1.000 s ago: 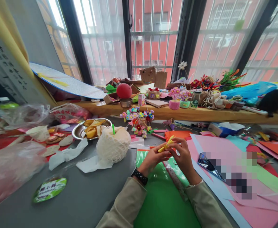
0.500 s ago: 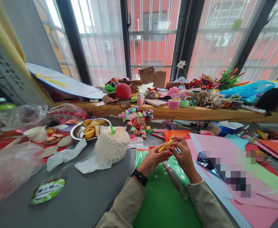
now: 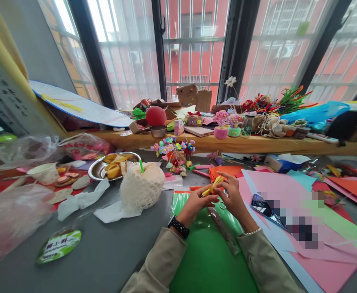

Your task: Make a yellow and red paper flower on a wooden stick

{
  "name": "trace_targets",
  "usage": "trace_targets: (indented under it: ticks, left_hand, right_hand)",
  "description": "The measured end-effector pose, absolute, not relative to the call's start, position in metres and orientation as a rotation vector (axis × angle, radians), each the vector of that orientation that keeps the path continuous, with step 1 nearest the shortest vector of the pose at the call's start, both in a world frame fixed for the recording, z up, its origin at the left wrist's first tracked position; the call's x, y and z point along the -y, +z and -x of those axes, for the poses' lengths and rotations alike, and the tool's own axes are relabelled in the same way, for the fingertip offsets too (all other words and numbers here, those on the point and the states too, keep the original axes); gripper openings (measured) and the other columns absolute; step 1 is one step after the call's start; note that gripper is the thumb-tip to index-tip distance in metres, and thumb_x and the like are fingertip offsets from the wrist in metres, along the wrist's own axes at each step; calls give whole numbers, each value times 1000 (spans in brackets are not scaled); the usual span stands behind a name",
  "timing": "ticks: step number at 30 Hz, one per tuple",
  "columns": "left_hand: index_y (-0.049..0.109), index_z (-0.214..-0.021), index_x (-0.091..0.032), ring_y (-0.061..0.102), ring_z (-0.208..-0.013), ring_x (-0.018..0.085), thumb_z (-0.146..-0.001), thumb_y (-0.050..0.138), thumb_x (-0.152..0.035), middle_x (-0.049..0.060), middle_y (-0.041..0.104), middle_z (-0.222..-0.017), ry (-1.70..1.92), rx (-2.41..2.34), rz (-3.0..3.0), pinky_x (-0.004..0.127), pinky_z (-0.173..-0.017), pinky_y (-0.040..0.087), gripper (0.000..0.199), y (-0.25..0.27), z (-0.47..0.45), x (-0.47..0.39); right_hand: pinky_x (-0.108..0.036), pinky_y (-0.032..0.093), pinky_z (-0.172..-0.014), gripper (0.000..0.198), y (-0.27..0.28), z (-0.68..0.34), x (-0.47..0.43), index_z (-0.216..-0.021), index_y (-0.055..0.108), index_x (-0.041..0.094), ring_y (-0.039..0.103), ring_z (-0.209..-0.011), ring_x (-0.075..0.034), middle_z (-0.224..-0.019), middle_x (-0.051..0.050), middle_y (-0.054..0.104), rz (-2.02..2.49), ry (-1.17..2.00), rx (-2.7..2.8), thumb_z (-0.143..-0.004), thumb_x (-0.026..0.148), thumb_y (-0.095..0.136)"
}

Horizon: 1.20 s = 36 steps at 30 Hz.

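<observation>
Between my two hands is a small folded yellow paper piece with narrow strip-like arms. My left hand, with a black dotted watch band at the wrist, pinches its lower left side. The fingers of my right hand are bent against its right side, thumb and fingertips closed on it; a beaded bracelet is on that wrist. Beneath both hands lies a glossy green sheet. A speckled ruler-like strip rests on it, and a scissors handle ring shows below the right hand.
To the left stand a coconut in white foam netting with a green straw and a metal bowl of peels. Coloured paper and a phone lie at right. Craft flowers stand ahead, before a crowded wooden ledge.
The yellow piece has turned slightly between my fingers and shows more of its strips. My right fingers have shifted a little on it. The whole view has moved slightly.
</observation>
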<state>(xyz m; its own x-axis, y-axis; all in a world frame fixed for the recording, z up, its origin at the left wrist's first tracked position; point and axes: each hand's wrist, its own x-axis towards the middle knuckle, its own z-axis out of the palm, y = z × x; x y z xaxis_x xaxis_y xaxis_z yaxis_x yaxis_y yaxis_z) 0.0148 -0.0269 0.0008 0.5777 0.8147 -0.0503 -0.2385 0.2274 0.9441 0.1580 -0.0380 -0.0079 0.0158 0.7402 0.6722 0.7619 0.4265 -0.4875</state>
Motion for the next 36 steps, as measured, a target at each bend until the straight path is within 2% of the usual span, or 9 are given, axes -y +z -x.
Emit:
trace_targets:
  ticks: [5, 11, 18, 26, 33, 36]
  left_hand:
    - [53, -104, -18, 57, -74, 15, -55, 66, -27, 7, 60, -90, 793, -662, -1155, 23, -63, 42, 52, 3, -16, 28]
    - [49, -109, -17, 54, -69, 13, -53, 67, -25, 6, 58, -95, 917, -642, -1227, 26, -60, 46, 59, -7, -21, 24]
    - [46, -112, -18, 53, -68, 13, -57, 64, -27, 4, 58, -95, 1011, -703, -1367, 25, -61, 46, 59, -14, -22, 22]
    - [49, -110, -19, 52, -83, 18, -59, 63, -28, 6, 57, -101, 1046, -732, -1400, 28, -71, 44, 53, -19, -22, 20]
    - [48, -109, -18, 53, -81, 17, -59, 63, -26, 7, 53, -107, 980, -687, -1361, 26, -66, 45, 53, -18, -22, 21]
    - [50, -107, -17, 55, -79, 16, -56, 66, -22, 8, 55, -103, 981, -662, -1207, 25, -64, 45, 53, -9, -21, 22]
  right_hand:
    - [-41, 25, -87, 18, -8, -157, 38, -66, 59, 20, 35, -103, -24, -111, -7, 45, 1313, 26, 1702, -64, 38, 57]
    - [-40, 26, -86, 21, -7, -153, 41, -57, 57, 20, 39, -99, -22, -108, -6, 49, 1345, 165, 1542, -66, 38, 55]
    - [-44, 22, -88, 18, -13, -152, 38, -64, 60, 21, 35, -104, -24, -114, -4, 45, 1376, 251, 1464, -67, 38, 54]
    - [-45, 20, -90, 19, -12, -152, 38, -64, 61, 22, 32, -108, -25, -117, -5, 43, 1408, 325, 1437, -65, 39, 54]
    - [-44, 24, -89, 20, -16, -153, 36, -65, 63, 21, 36, -107, -25, -113, -6, 47, 1445, 381, 1363, -64, 39, 55]
    - [-43, 24, -90, 21, -17, -155, 34, -69, 62, 21, 37, -107, -24, -112, -7, 47, 1369, 375, 1397, -65, 40, 54]
